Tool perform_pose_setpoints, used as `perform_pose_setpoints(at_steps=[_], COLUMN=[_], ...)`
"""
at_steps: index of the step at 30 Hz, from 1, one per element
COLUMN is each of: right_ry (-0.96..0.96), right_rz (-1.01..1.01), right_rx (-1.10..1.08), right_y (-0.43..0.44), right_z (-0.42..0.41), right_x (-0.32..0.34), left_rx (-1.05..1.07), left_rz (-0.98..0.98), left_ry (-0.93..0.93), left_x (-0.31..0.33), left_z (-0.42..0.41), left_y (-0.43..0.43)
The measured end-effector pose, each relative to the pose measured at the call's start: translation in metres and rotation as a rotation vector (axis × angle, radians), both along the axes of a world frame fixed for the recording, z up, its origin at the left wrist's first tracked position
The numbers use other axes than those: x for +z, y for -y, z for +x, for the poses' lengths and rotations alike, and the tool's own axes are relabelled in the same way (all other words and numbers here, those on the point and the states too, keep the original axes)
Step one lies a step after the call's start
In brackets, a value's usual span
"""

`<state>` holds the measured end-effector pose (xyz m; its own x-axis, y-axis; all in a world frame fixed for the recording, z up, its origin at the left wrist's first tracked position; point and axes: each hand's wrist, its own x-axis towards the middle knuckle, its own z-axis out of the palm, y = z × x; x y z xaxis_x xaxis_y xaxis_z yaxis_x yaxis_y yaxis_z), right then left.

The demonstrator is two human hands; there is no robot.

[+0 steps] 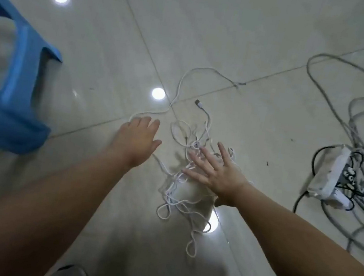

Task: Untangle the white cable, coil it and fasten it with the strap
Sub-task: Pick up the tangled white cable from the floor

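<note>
Very first step: untangling not yet begun. White cable (175, 197) in a messy heap on the floor (215, 25), plug end (198, 103) poking out at the far side. Left hand (137, 137) and right hand (214, 168) spread flat, holding nothing (right one just over the heap). Next: pinch a free end, pull loops out slowly. Shiny pale tiles; blue stool (21, 56) on the left, power strip (332, 175) and grey cables (362, 109) on the right.

Dim, even indoor light. Three round white glare spots sit on the glossy floor (215, 25). A soft shadow lies under the right hand (215, 173), and a broader one at bottom centre. The blue stool (20, 68) at the left is blurred. The whole picture is slightly soft.
</note>
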<state>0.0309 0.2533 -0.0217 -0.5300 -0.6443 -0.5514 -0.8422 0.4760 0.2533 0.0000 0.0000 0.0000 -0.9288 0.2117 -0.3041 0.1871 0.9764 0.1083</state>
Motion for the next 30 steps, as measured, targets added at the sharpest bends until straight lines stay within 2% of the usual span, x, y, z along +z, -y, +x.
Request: perform_pose_setpoints(at_steps=[7, 9, 12, 15, 21, 30], right_ry=[-0.096, -0.097, -0.017, 0.042, 0.097, 0.268], right_rz=[-0.027, -0.016, -0.012, -0.090, -0.084, -0.107], right_rx=[0.035, -0.032, -0.129, -0.216, -0.243, -0.419], right_y=[0.036, 0.049, 0.066, 0.076, 0.111, 0.143], right_z=[-0.033, -0.050, -0.077, -0.095, -0.132, -0.193], right_x=[-0.020, -0.023, -0.029, -0.029, -0.042, -0.051], left_rx=[0.088, 0.100, 0.135, 0.156, 0.150, 0.184], left_rz=[0.059, 0.063, 0.066, 0.056, 0.051, 0.078], left_ry=[0.011, 0.047, 0.120, 0.148, 0.109, 0.053], left_x=[-0.021, -0.024, -0.034, -0.041, -0.041, -0.044], left_z=[-0.006, -0.012, -0.019, -0.026, -0.044, -0.052], left_y=[0.009, 0.015, 0.023, 0.027, 0.034, 0.057])
